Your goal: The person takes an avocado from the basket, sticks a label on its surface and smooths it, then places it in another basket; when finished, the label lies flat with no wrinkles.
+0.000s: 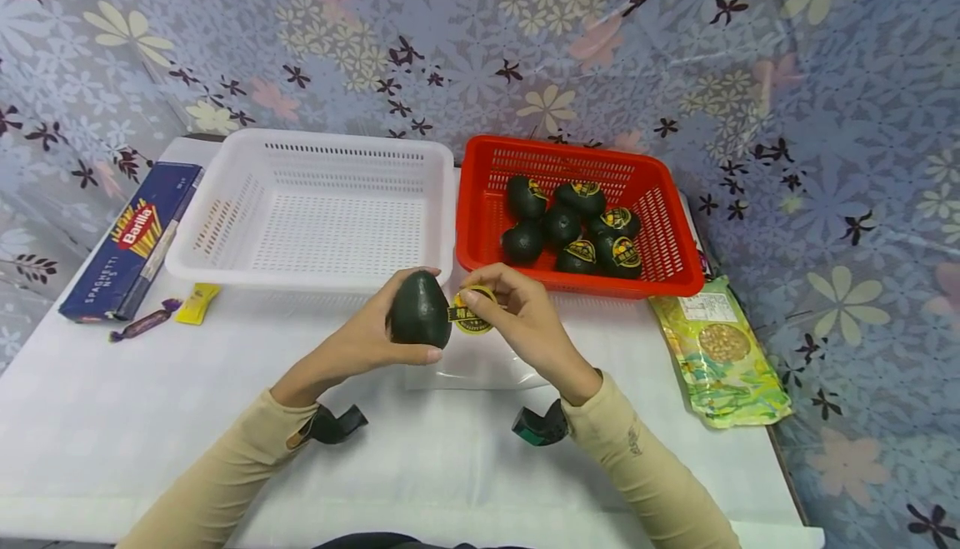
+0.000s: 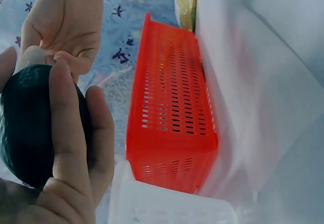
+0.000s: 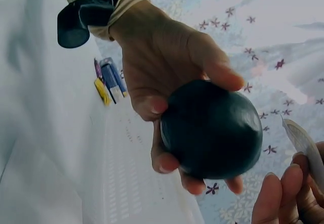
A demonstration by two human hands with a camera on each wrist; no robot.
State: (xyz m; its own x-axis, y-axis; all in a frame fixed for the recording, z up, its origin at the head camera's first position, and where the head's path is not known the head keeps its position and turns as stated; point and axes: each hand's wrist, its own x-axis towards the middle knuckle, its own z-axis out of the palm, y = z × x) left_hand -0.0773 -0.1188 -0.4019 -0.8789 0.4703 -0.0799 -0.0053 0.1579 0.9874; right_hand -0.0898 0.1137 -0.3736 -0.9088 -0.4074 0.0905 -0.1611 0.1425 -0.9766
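Note:
My left hand point(image 1: 375, 334) grips a dark green avocado point(image 1: 419, 310) above the white table, just in front of the two baskets. My right hand point(image 1: 517, 311) pinches a round yellow-and-black sticker point(image 1: 471, 316) right beside the fruit. The left wrist view shows the avocado point(image 2: 38, 128) wrapped by my fingers point(image 2: 63, 118). In the right wrist view the avocado point(image 3: 211, 129) sits in the left hand point(image 3: 167, 67), with the sticker's edge point(image 3: 304, 143) at the right. A red basket point(image 1: 663, 224) holds several stickered avocados point(image 1: 573, 224).
An empty white basket point(image 1: 225, 241) stands left of the red one. A blue spaghetti box point(image 1: 131, 241), a yellow sachet point(image 1: 197, 302) and a wrapped candy point(image 1: 142, 324) lie at the left. A green snack packet point(image 1: 720, 357) lies at the right. A clear bag point(image 1: 480, 366) lies under my hands.

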